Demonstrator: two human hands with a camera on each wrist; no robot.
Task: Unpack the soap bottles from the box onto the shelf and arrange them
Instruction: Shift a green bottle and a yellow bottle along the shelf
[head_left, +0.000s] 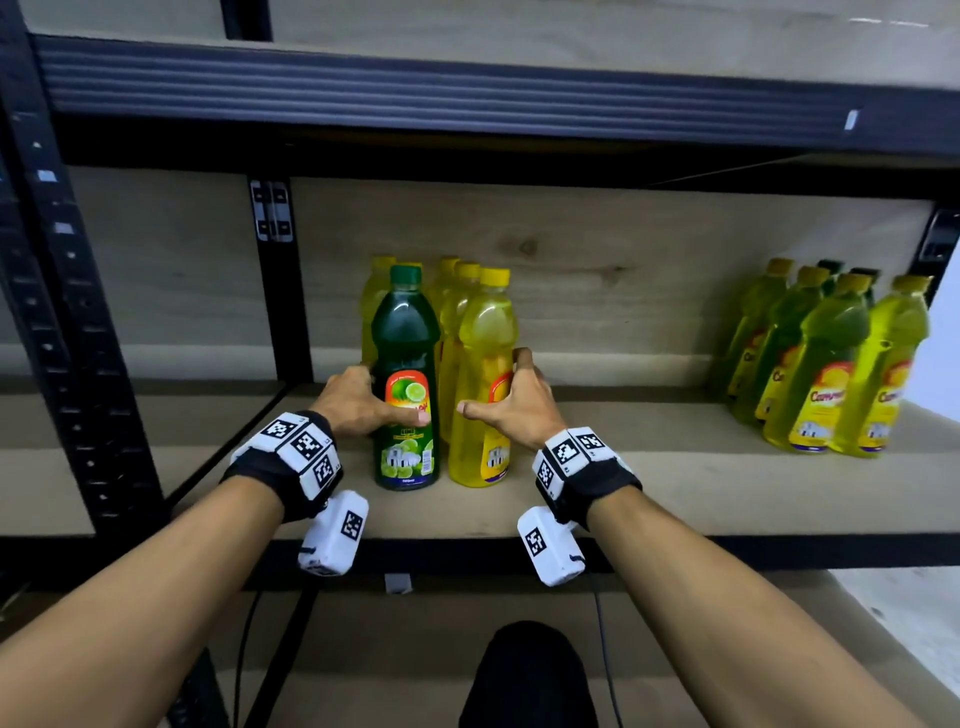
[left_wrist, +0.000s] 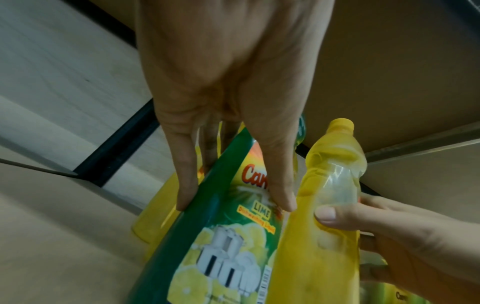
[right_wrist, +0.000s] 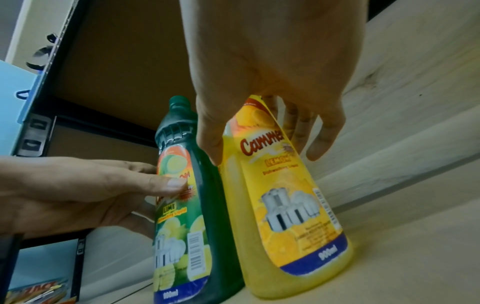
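Note:
Two soap bottles stand side by side on the wooden shelf board (head_left: 675, 483). My left hand (head_left: 358, 400) grips the dark green lime bottle (head_left: 405, 374), thumb across its label and fingers behind it. The left wrist view shows this hand (left_wrist: 228, 82) with its fingertips on the green bottle (left_wrist: 221, 236). My right hand (head_left: 514, 405) holds the yellow lemon bottle (head_left: 485, 384), thumb on the front and fingers round its right side. The right wrist view shows the hand (right_wrist: 272, 82) over the yellow bottle (right_wrist: 285, 216), which touches the green bottle (right_wrist: 187, 205). No box is in view.
Several more yellow bottles (head_left: 452, 296) stand right behind the two held ones. A group of yellow-green bottles (head_left: 831, 364) fills the shelf's right end. A black upright post (head_left: 275, 291) stands at the back left, and the upper shelf beam (head_left: 467, 88) hangs overhead.

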